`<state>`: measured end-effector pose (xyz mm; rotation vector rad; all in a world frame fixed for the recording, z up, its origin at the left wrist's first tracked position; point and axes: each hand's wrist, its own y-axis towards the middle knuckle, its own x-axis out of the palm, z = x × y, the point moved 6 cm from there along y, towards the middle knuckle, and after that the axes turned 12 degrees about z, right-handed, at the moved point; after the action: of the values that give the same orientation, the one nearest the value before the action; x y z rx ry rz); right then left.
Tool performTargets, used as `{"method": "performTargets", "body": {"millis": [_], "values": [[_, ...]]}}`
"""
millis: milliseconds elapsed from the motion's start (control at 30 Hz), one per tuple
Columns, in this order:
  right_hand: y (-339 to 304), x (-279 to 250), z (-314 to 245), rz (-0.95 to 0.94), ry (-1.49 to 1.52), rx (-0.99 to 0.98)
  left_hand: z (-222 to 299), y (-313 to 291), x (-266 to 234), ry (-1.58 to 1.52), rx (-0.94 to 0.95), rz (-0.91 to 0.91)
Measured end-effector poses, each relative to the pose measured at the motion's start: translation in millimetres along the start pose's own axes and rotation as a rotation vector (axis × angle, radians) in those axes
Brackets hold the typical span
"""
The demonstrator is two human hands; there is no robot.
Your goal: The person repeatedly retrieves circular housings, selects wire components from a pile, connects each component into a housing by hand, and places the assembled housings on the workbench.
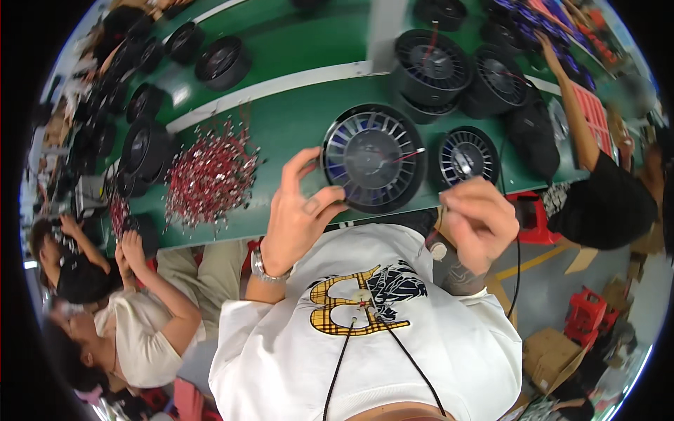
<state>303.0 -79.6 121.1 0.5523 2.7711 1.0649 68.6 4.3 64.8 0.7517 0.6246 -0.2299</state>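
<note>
A round black fan housing [371, 184] with a ring of slots, and a short red wire across its face, is tilted up at the table's near edge. My left hand [298, 214] grips its left rim, with fingers curled at the side and thumb at the lower edge. My right hand [483, 216] is closed in a pinch to the right of the housing, apart from it. Whatever lies between those fingertips is too small and blurred to name. Behind that hand, a second slotted fan housing [466, 156] lies on the green table [281, 126].
A heap of red wires with small connectors [214, 172] lies left. Stacked fan housings [432, 67] stand at the back right, near a black bag-like item [533, 144]. Co-workers sit at left, one's hands [132, 245] at the table edge; another's arm [572, 112] reaches in from the right.
</note>
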Motion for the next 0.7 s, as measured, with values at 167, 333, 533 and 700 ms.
{"method": "performTargets", "body": {"millis": [167, 333, 533, 700], "values": [[15, 67, 59, -0.247, -0.222, 0.188, -44, -84, 0, 0.105, -0.230, 0.145], [2, 143, 109, -0.500, -0.272, 0.104, -52, -123, 12, 0.046, -0.395, 0.164], [-13, 151, 141, -0.486, -0.479, 0.056, -62, -106, -6, 0.036, -0.388, 0.169], [-21, 148, 147, -0.440, -0.563, 0.003, -57, -60, 4, 0.288, -0.101, -0.049]]}}
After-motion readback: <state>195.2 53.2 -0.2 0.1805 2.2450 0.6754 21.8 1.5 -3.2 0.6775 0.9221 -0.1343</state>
